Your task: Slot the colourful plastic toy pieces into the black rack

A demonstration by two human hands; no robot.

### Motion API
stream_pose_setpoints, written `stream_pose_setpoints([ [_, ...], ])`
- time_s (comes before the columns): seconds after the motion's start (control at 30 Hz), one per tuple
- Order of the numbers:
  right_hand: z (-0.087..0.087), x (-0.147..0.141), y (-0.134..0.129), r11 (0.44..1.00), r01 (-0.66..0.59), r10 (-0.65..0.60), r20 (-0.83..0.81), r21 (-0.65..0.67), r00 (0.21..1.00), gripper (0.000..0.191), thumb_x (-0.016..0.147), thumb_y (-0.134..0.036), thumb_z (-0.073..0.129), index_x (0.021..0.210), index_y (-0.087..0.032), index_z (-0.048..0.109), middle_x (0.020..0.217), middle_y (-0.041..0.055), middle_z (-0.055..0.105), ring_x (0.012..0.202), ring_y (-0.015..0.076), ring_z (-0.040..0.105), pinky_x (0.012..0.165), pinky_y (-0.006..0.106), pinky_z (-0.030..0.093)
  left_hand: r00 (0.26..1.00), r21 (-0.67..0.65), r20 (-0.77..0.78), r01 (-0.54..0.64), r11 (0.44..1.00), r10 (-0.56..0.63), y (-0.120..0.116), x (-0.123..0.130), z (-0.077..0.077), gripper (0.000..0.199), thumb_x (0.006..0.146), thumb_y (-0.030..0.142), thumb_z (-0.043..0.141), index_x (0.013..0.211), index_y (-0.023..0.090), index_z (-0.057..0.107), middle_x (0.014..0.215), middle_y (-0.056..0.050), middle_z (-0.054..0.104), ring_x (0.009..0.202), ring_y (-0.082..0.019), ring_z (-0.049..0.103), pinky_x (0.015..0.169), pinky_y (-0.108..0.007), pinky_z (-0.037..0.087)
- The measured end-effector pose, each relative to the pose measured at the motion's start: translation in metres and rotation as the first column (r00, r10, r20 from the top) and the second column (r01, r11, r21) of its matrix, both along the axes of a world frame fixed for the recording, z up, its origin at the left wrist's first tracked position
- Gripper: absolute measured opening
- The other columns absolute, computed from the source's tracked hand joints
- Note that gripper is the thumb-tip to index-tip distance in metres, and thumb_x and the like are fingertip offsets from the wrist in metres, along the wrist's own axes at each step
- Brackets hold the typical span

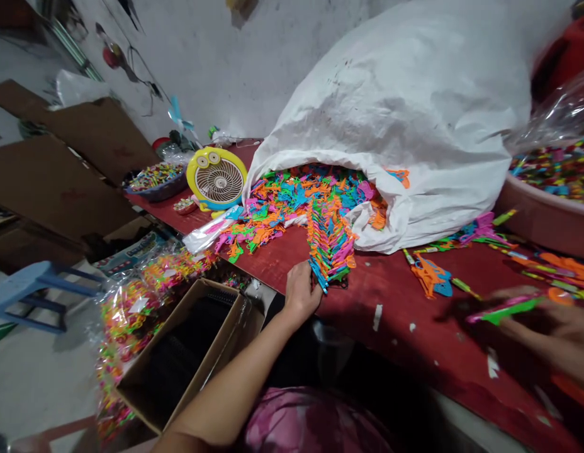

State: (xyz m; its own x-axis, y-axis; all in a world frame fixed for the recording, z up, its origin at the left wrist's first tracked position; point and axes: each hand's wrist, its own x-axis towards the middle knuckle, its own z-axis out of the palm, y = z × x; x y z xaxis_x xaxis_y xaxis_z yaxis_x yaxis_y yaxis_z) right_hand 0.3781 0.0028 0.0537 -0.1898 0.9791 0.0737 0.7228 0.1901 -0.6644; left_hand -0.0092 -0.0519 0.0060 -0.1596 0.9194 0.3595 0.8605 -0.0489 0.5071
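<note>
My left hand (302,290) is at the red table's front edge, its fingers curled against the near end of a long stack of colourful plastic pieces (330,242). Whether it grips a piece is hard to tell. At the right, my right hand (551,324), blurred by motion, holds pink and green plastic pieces (509,309) above the table. Behind the stack, a loose heap of similar pieces (292,195) spills from the mouth of a large white sack (405,113). An orange and blue piece (431,277) lies between the stack and my right hand.
A yellow fan (217,180) and a basket of small parts (157,182) stand at the back left. An open cardboard box (188,352) and filled clear bags (126,308) are below the table edge. A pink tub (542,217) sits at the right. A blue stool (32,283) stands far left.
</note>
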Motion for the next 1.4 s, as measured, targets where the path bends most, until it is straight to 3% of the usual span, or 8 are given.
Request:
stream_pose_setpoints([
  [0.1, 0.013, -0.064, -0.014, 0.993, -0.115, 0.107, -0.276, -0.012, 0.955, 0.036, 0.067, -0.055, 0.067, 0.082, -0.023, 0.075, 0.097, 0.0111, 0.073, 0.089, 0.029, 0.068, 0.079, 0.04, 0.054, 1.0, -0.012, 0.014, -0.011, 1.0, 0.011, 0.002, 0.003, -0.001, 0.009, 0.085, 0.022, 0.05, 0.093, 0.019, 0.053, 0.096, -0.006, 0.063, 0.096, -0.022, 0.056, 0.088, -0.033, 0.042],
  [0.27, -0.014, -0.131, -0.019, 0.985, -0.167, 0.167, -0.421, 0.037, 0.892, 0.029, 0.074, -0.047, 0.066, 0.081, -0.019, 0.071, 0.083, 0.0075, 0.071, 0.079, 0.0231, 0.067, 0.072, 0.033, 0.055, 1.0, -0.054, 0.022, 0.003, 0.999, -0.002, -0.003, 0.003, -0.003, 0.013, 0.084, 0.02, 0.051, 0.096, 0.019, 0.056, 0.098, -0.007, 0.064, 0.097, -0.022, 0.057, 0.09, -0.034, 0.043],
  [0.47, -0.027, -0.139, -0.021, 0.978, -0.201, 0.209, -0.175, 0.06, 0.962, 0.033, 0.078, -0.051, 0.059, 0.065, -0.023, 0.069, 0.057, 0.0016, 0.063, 0.052, 0.019, 0.059, 0.048, 0.028, 0.045, 0.997, -0.1, 0.031, 0.073, 0.992, -0.07, -0.008, -0.003, -0.007, 0.02, 0.085, 0.021, 0.053, 0.103, 0.018, 0.06, 0.106, -0.009, 0.065, 0.107, -0.022, 0.057, 0.099, -0.035, 0.04],
  [0.63, -0.013, -0.156, -0.034, 0.991, -0.124, 0.131, -0.287, 0.041, 0.949, 0.027, 0.078, -0.049, 0.062, 0.083, -0.025, 0.073, 0.071, 0.0023, 0.071, 0.063, 0.0216, 0.067, 0.059, 0.031, 0.054, 0.991, -0.142, 0.024, 0.133, 0.981, -0.131, -0.003, -0.008, -0.002, 0.026, 0.087, 0.023, 0.05, 0.111, 0.018, 0.061, 0.113, -0.01, 0.065, 0.112, -0.023, 0.057, 0.103, -0.036, 0.039],
  [0.77, -0.018, -0.175, -0.042, 0.998, -0.054, 0.056, -0.358, 0.015, 0.932, 0.028, 0.078, -0.049, 0.066, 0.077, -0.021, 0.071, 0.065, 0.0044, 0.069, 0.059, 0.0217, 0.066, 0.054, 0.03, 0.054, 0.987, -0.165, 0.068, 0.152, 0.975, -0.142, 0.001, -0.008, 0.002, 0.029, 0.085, 0.021, 0.051, 0.112, 0.016, 0.062, 0.12, -0.011, 0.065, 0.117, -0.024, 0.056, 0.105, -0.036, 0.038],
  [0.93, -0.036, -0.183, -0.042, 0.974, -0.118, 0.188, -0.405, 0.192, 0.895, 0.025, 0.085, -0.04, 0.065, 0.094, -0.017, 0.07, 0.091, 0.0077, 0.072, 0.082, 0.0212, 0.069, 0.076, 0.033, 0.057, 0.979, -0.112, 0.124, 0.176, 0.978, -0.162, 0.001, -0.007, 0.0, 0.038, 0.086, 0.025, 0.052, 0.124, 0.019, 0.058, 0.136, -0.009, 0.059, 0.127, -0.022, 0.052, 0.111, -0.037, 0.034],
  [1.1, -0.027, -0.181, -0.041, 0.897, -0.331, 0.382, -0.136, 0.295, 0.914, 0.023, 0.094, -0.035, 0.055, 0.102, -0.018, 0.068, 0.094, 0.0073, 0.07, 0.088, 0.0208, 0.067, 0.083, 0.034, 0.054, 0.98, -0.141, 0.121, 0.172, 0.975, -0.156, 0.001, -0.007, -0.002, 0.052, 0.084, 0.023, 0.054, 0.136, 0.019, 0.05, 0.144, -0.01, 0.053, 0.136, -0.023, 0.046, 0.116, -0.041, 0.03],
  [1.4, -0.023, -0.186, -0.041, 0.87, -0.378, 0.343, 0.163, 0.316, 0.925, 0.026, 0.097, -0.036, 0.044, 0.101, -0.019, 0.064, 0.094, 0.0088, 0.07, 0.084, 0.0237, 0.067, 0.074, 0.032, 0.049, 0.977, -0.13, 0.153, 0.172, 0.976, -0.152, 0.002, -0.005, -0.01, 0.06, 0.083, 0.022, 0.053, 0.142, 0.014, 0.045, 0.147, -0.013, 0.049, 0.14, -0.023, 0.042, 0.119, -0.042, 0.027],
])
